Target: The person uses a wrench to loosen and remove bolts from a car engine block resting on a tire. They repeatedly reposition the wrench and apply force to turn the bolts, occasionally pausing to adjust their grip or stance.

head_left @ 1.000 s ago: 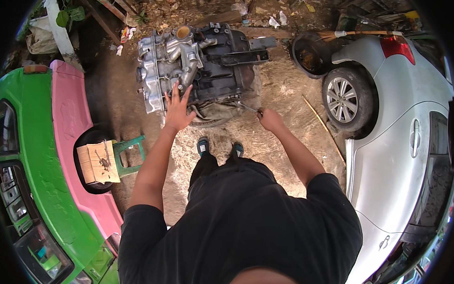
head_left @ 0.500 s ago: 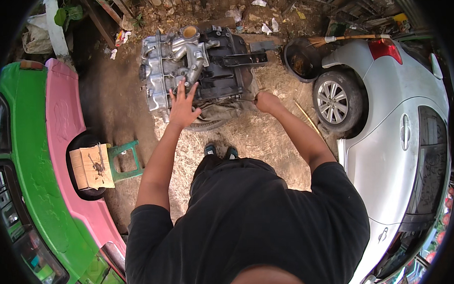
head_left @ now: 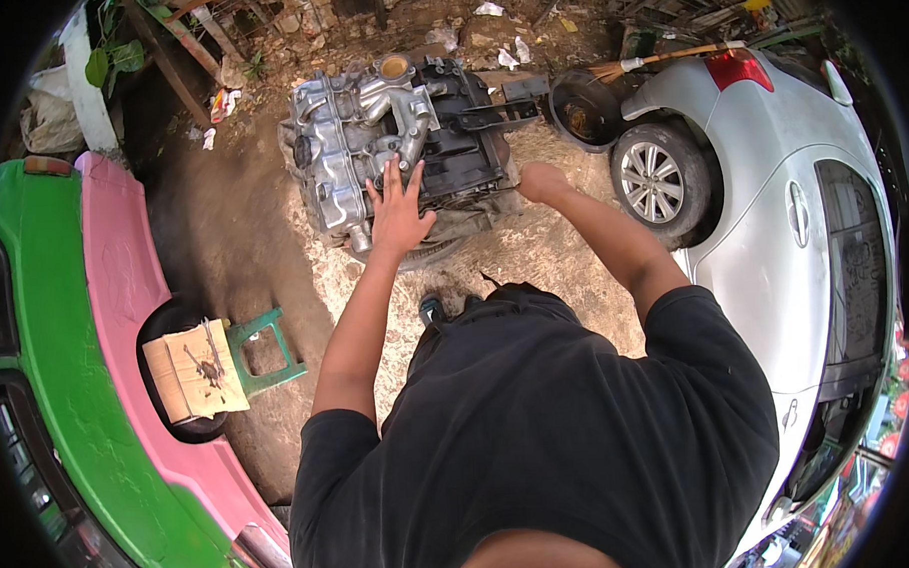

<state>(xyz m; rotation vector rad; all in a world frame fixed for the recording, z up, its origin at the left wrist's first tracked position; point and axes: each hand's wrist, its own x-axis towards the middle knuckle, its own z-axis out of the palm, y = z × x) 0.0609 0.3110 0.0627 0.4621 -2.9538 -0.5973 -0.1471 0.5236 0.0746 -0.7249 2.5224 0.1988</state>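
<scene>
A car engine (head_left: 355,152), silvery on its left half and black on its right, rests low on the ground in front of me. What looks like a tyre (head_left: 436,257) lies beneath its near side, with crumpled cloth or sacking partly visible there. Fingers spread, my left hand (head_left: 402,218) lies against the near edge of the engine by the metal intake pipes. My right hand (head_left: 544,183) is closed in a fist just off the engine's near right corner. A thin tool handle seems to run from that fist toward the engine; its working end is hidden.
A silver car (head_left: 747,199) stands close on my right, a black tub (head_left: 581,114) beyond its wheel. On the left are a green and pink vehicle (head_left: 123,266) and a green stool (head_left: 267,356) beside cardboard (head_left: 183,379) bearing small dark tools. Litter and scrap lie behind the engine.
My view has turned slightly, shifting the vehicles and stool in the picture. My left hand stays spread on the engine; my right fist stays closed near its corner, with little movement.
</scene>
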